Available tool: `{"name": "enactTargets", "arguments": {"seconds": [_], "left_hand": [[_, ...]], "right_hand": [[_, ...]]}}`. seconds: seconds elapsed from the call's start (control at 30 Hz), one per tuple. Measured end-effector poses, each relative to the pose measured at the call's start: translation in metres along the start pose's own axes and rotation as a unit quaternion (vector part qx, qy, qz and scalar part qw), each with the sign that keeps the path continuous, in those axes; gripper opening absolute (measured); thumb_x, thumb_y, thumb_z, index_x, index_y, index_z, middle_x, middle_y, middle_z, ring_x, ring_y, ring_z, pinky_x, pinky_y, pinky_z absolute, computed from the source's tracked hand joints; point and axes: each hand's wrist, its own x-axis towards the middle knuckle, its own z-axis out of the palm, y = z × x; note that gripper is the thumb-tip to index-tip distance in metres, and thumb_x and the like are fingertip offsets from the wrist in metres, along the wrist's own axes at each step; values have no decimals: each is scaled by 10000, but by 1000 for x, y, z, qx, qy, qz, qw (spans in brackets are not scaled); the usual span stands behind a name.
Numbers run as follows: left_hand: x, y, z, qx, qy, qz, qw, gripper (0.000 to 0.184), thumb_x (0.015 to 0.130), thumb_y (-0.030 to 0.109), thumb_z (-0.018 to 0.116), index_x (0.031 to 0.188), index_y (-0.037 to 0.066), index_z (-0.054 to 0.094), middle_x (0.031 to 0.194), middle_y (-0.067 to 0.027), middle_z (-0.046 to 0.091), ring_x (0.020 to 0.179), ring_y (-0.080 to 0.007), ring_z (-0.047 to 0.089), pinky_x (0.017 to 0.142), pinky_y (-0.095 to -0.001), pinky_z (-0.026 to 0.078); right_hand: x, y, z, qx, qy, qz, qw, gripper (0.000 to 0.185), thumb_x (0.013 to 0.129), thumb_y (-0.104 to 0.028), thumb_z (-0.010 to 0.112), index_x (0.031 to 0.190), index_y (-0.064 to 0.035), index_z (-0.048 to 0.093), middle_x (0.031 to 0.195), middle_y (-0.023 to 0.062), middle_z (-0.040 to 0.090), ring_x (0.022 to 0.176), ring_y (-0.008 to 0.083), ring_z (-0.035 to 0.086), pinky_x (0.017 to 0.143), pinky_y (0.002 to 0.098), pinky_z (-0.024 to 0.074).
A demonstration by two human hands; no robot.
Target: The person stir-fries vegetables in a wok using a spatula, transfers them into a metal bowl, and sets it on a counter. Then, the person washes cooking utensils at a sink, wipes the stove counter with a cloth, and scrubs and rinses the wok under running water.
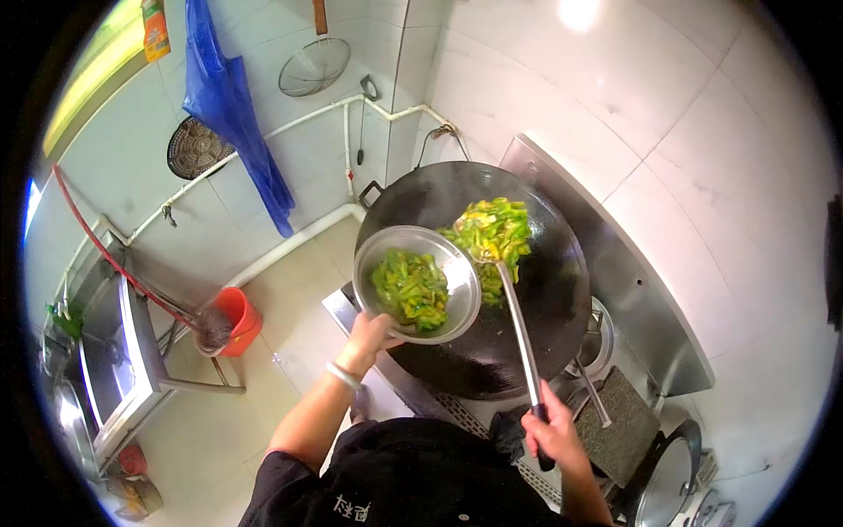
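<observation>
My left hand (372, 339) is closed on the near rim of a round metal bowl (462, 279), which is tilted over the left side of a large black wok (549, 307). Green and yellow cut vegetables (411, 288) lie in the bowl. More of the same food (505, 230) is in the wok, heaped at the head of a long-handled ladle (518, 329). That ladle's dark grip is in my right hand (551, 430), fingers wrapped round it. The ladle's head is mostly hidden by the food.
Right of the wok are a metal pot (601, 338) with a utensil and a grey slab (619, 422). A steel splash guard (641, 290) curves behind it. A red bucket (243, 321) stands on the floor at left, near a metal sink (104, 351). A strainer (314, 68) hangs above.
</observation>
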Motion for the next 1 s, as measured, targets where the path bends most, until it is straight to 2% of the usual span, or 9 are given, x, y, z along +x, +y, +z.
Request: {"name": "enactTargets", "arguments": {"seconds": [0.1, 0.13, 0.2, 0.33, 0.4, 0.53, 0.87, 0.93, 1.0], "left_hand": [[29, -9, 23, -44, -21, -21, 999, 389, 873, 25, 412, 1237, -96, 475, 1102, -201, 631, 942, -303, 675, 769, -416, 603], [33, -10, 28, -48, -16, -24, 998, 377, 873, 18, 413, 1225, -103, 477, 1101, -207, 628, 946, -308, 673, 777, -418, 603], [37, -10, 42, -59, -21, -1, 998, 367, 873, 12, 415, 1213, -110, 477, 1096, -212, 627, 940, -316, 674, 776, -422, 605], [34, -11, 43, -40, -9, -13, 999, 366, 865, 13, 421, 1203, -116, 478, 1077, -219, 626, 922, -323, 676, 769, -430, 608], [32, -16, 35, -35, -18, -16, 999, 377, 862, 19, 427, 1210, -120, 472, 1069, -225, 625, 928, -325, 673, 767, -427, 608], [19, -21, 9, -37, -3, -24, 999, 314, 868, 22, 439, 1121, -135, 539, 1048, -201, 642, 930, -303, 668, 791, -430, 602], [-68, 1, -56, -32, 42, 14, 998, 280, 803, -26, 444, 1037, -132, 556, 945, -196, 665, 778, -272, 700, 686, -377, 627], [-70, -4, -56, -21, 69, 25, 997, 301, 781, -43, 416, 1023, -134, 571, 897, -182, 662, 731, -257, 693, 602, -296, 610], [-72, -6, -54, -22, 65, 26, 997, 299, 783, -43, 415, 1022, -136, 570, 897, -185, 662, 732, -258, 694, 606, -299, 611]], "right_hand": [[-8, 25, 16, -103, 32, -9, 994, 747, 868, -32, 592, 1513, -71, 217, 670, 6, 528, 487, 88, 521, 452, 261, 457], [-8, 39, 18, -288, 75, -67, 952, 732, 834, -57, 626, 1485, -42, 290, 761, 84, 612, 601, 152, 611, 573, 280, 506], [-5, 42, 23, -393, 101, -122, 906, 720, 798, -69, 648, 1453, -23, 351, 885, 166, 649, 737, 183, 643, 692, 294, 516], [-10, 49, 16, -430, 114, -130, 886, 700, 789, -44, 635, 1439, -11, 376, 970, 223, 638, 825, 183, 626, 748, 297, 497], [-12, 41, 12, -334, 149, -110, 924, 671, 781, -61, 632, 1414, -17, 412, 949, 246, 650, 810, 293, 680, 690, 334, 502], [-24, 17, -5, -71, 146, -11, 987, 696, 854, -13, 606, 1480, -25, 301, 658, -16, 507, 500, 52, 484, 456, 216, 409], [11, 27, -96, 107, -9, 187, 976, 397, 892, -90, 576, 1267, 0, 480, 678, 34, 539, 424, 123, 495, 364, 283, 398], [56, 40, -76, 129, -31, 168, 977, 332, 907, -111, 570, 1222, -35, 499, 672, 29, 540, 424, 116, 488, 367, 275, 383], [112, 81, -54, 191, -50, 121, 973, 461, 922, -84, 548, 1364, -48, 422, 677, 30, 528, 418, 117, 472, 369, 280, 372]]}}
